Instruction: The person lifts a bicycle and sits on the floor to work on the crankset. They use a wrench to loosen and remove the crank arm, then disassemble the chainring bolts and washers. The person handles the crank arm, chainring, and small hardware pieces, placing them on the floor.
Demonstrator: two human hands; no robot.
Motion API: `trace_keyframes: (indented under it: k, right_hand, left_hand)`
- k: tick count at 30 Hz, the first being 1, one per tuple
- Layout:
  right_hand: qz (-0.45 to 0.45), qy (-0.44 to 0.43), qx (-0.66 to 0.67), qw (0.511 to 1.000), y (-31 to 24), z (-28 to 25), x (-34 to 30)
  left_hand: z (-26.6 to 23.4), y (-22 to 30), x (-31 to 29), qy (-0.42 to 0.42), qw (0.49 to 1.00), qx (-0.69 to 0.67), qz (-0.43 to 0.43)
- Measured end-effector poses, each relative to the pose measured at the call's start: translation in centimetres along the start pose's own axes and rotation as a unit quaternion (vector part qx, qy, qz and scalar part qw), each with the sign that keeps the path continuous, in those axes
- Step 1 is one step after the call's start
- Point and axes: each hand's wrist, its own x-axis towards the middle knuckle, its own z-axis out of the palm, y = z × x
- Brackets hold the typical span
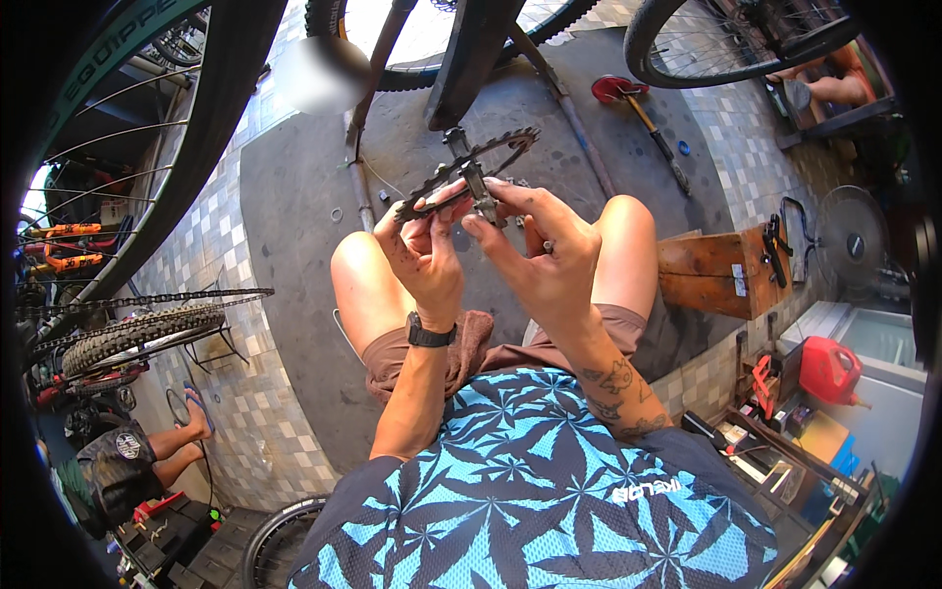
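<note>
Both hands hold a bicycle crankset above the dark mat, in front of my knees. Its toothed black chainring (512, 146) tilts up to the right, and the dark crank arm (475, 181) crosses it. My left hand (429, 247) is closed, with thumb and fingers pinching the chainring's lower left edge. With thumb and index finger, my right hand (551, 240) grips the lower end of the crank arm. The remaining right fingers are curled, partly out of sight. Just above the crankset is the lower end of a dark metal stand (461, 83).
A grey rubber mat (294, 206) covers tiled floor. On it lie a yellow-handled tool with a red head (643, 113) and a blue ring (684, 148). A wooden box (711, 275) stands right, near a fan (854, 236). Bicycle wheels (687, 74) surround me; another person's legs (177, 447) show at left.
</note>
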Motion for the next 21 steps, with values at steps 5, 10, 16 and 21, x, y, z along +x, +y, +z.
trace_keyframes:
  k: [5, 10, 16, 21]
  right_hand:
    - [0.008, -0.029, 0.005, 1.000, -0.1, -0.9, -0.5]
    - [0.002, 0.073, 0.009, 0.997, -0.2, -3.7, -1.9]
    - [0.137, -0.140, 0.126, 0.972, 0.8, -6.8, -2.6]
    - [-0.092, -0.169, 0.113, 0.975, 0.9, -6.5, -4.1]
  left_hand:
    - [-0.8, 0.7, -1.2, -0.067, 0.997, -0.031, 0.007]
    - [-0.9, 3.7, -3.8, -0.104, 0.985, -0.088, -0.101]
    - [-1.6, 6.7, -5.1, -0.136, 0.958, -0.149, -0.205]
    - [-1.8, 6.7, -4.5, -0.035, 0.944, -0.118, -0.305]
